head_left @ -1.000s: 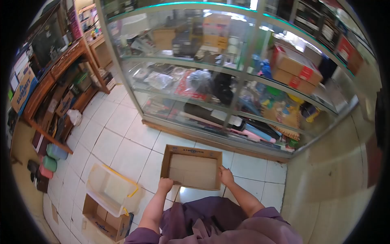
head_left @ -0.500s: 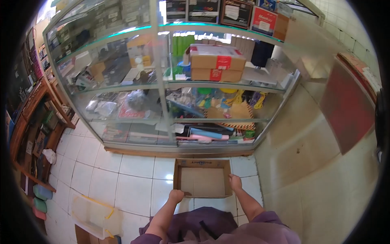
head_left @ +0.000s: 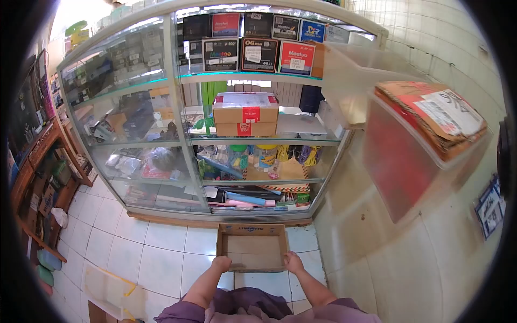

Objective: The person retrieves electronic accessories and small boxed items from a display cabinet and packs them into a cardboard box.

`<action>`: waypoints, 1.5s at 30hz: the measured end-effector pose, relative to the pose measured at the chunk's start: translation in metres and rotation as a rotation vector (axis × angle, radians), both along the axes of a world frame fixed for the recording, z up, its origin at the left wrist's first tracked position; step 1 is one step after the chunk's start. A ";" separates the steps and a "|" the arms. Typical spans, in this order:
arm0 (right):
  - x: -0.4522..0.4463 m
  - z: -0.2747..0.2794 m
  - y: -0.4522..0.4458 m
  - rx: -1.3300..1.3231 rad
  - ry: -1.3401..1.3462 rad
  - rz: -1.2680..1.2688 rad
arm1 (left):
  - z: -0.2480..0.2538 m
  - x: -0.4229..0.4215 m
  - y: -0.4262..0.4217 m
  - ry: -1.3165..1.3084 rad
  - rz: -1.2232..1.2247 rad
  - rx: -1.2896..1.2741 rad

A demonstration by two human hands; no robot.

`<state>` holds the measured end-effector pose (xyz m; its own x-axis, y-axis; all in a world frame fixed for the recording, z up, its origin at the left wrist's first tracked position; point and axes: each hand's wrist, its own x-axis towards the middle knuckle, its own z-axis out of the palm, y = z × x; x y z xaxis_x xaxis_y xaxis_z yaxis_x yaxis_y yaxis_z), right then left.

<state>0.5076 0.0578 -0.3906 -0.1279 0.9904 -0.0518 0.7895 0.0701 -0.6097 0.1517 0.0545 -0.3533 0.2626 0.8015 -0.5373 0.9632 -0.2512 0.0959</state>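
Note:
A shallow open cardboard box (head_left: 252, 230) with "SUMMIT" printed on its far wall is between my hands, low in front of the cabinet base. My left hand (head_left: 221, 264) is closed on its near left corner. On the right side, my right hand (head_left: 293, 262) grips the edge near the other front corner. Only the brown bottom shows inside the box.
A glass display cabinet (head_left: 175, 107) holds Meetoo boxes (head_left: 297, 58), a taped carton (head_left: 246, 114) and jars. At right hangs a clear bin (head_left: 401, 177) with cardboard inside. A translucent tub (head_left: 107, 290) sits at lower left, near a wooden shelf (head_left: 54, 161).
My view has tilted up and turned right, showing more of the upper shelves and the clear bin. Both hands still hold the cardboard box by its edges.

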 end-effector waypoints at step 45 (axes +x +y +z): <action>-0.054 0.213 -0.002 0.581 0.314 -0.073 | 0.255 -0.003 0.012 -0.846 -0.001 1.061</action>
<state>0.4536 0.0559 -0.1774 0.0182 0.8528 0.5218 0.5958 0.4099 -0.6906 0.1492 0.0665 -0.0979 0.2025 0.7252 0.6581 0.7062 -0.5737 0.4149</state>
